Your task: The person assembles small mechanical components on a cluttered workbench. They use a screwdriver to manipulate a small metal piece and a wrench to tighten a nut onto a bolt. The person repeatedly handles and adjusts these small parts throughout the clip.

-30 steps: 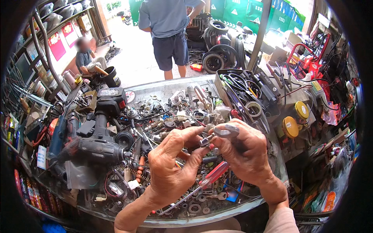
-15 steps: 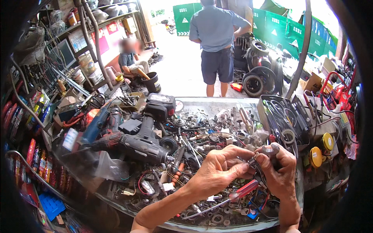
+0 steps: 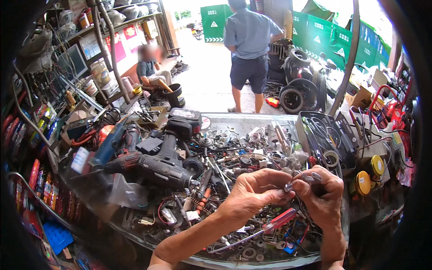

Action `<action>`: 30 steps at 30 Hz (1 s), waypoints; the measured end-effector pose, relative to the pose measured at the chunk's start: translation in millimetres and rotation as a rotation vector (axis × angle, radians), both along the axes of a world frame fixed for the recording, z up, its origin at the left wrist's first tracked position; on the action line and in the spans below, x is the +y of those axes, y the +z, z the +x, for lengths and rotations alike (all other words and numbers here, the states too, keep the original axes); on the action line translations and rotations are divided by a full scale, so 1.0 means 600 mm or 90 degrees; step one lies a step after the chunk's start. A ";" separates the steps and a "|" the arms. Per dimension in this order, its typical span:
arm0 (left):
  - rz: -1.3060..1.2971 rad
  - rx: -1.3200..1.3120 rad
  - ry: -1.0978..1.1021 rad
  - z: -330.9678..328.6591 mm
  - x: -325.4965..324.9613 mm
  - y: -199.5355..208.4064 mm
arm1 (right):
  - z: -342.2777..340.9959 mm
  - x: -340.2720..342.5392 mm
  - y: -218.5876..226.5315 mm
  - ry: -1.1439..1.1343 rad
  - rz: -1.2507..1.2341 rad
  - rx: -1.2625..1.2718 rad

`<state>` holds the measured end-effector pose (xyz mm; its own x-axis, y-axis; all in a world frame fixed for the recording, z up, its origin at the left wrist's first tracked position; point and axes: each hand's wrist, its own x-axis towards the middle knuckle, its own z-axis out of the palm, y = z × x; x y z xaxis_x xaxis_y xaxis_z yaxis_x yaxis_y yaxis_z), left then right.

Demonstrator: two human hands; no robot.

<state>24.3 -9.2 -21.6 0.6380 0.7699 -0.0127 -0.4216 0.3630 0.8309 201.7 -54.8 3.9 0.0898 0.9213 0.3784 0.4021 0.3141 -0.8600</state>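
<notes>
Above the cluttered bench, my left hand (image 3: 252, 193) and my right hand (image 3: 320, 198) meet at the fingertips. The left thumb and fingers pinch a small silver metal part (image 3: 288, 186). Between the right thumb and fingers is a shiny silver metal piece (image 3: 311, 177) with a wider end, perhaps a wrench; fingers hide the rest. Both pieces nearly touch, and I cannot tell whether they are joined. Just below the hands lies a screwdriver (image 3: 281, 219) with a clear red handle, its shaft pointing to the lower left.
A black cordless impact wrench (image 3: 162, 168) and a blue power tool (image 3: 110, 144) lie at left. Loose bolts, washers and wires cover the glass-topped bench (image 3: 225, 118). A black tool tray (image 3: 302, 130) stands at right. Beyond are a standing person (image 3: 251, 36), a seated person (image 3: 148, 69) and tyres (image 3: 292, 99).
The silver piece in my right hand has turned, and both hands keep close together. The screwdriver appears slightly further left. The standing person has shifted right and turned.
</notes>
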 end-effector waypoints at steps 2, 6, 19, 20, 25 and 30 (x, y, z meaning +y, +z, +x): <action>0.009 0.028 0.016 -0.002 0.002 -0.004 | 0.003 0.000 0.007 0.012 -0.003 -0.046; -0.044 -0.006 0.028 0.005 0.002 -0.008 | 0.004 -0.003 0.004 0.062 -0.032 0.057; -0.019 0.016 0.086 0.012 -0.011 0.013 | 0.009 0.008 -0.019 0.184 -0.126 0.316; 0.011 0.043 0.105 0.015 -0.014 0.016 | 0.009 0.008 -0.018 0.174 -0.118 0.308; 0.085 0.076 0.146 0.019 -0.018 0.014 | 0.009 0.005 -0.008 0.132 -0.105 0.231; 0.048 0.097 0.144 0.017 -0.016 0.016 | 0.011 0.006 -0.013 0.123 -0.087 0.216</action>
<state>34.6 -18.8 -11.9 0.4450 0.8949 -0.0327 -0.3531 0.2089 0.9120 208.3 -51.1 -3.7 0.0086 0.9731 0.2300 0.0338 0.2296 -0.9727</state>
